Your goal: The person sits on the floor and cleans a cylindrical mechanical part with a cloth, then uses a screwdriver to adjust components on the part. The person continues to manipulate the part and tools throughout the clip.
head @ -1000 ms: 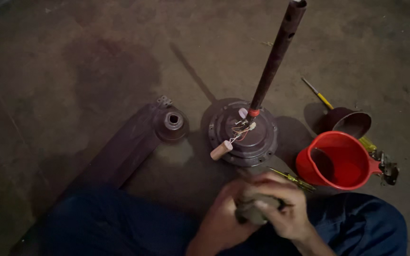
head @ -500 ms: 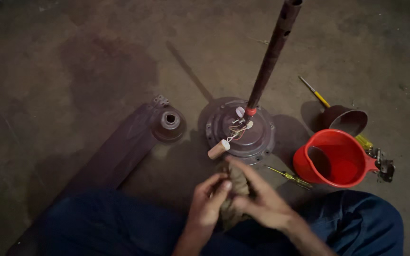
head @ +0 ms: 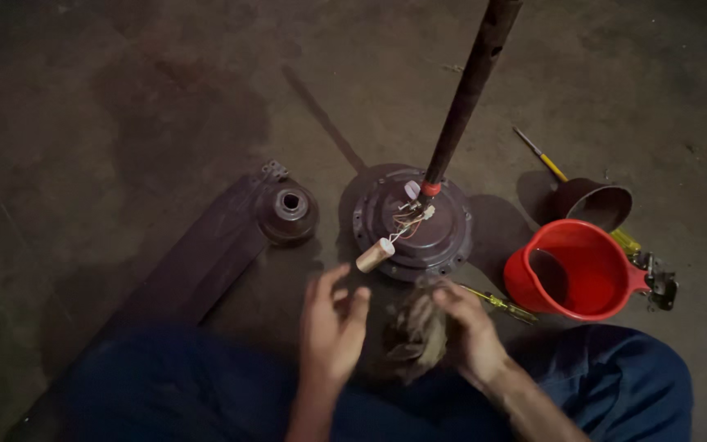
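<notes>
Near our knees, our right hand [head: 470, 331] grips a rag [head: 413, 331]; our left hand [head: 330, 321] is loose. Beyond sit a fan motor [head: 419, 233] and red jug [head: 576, 270].

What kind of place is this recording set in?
Probably an informal repair spot on a bare concrete floor: a dismantled ceiling-fan motor on its rod, a loose fan blade and screwdrivers lie about.

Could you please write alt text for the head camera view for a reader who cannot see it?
The right hand holds a dirty rag near a round fan motor with an upright rod; the left hand is open beside it. A red jug stands right.
</notes>
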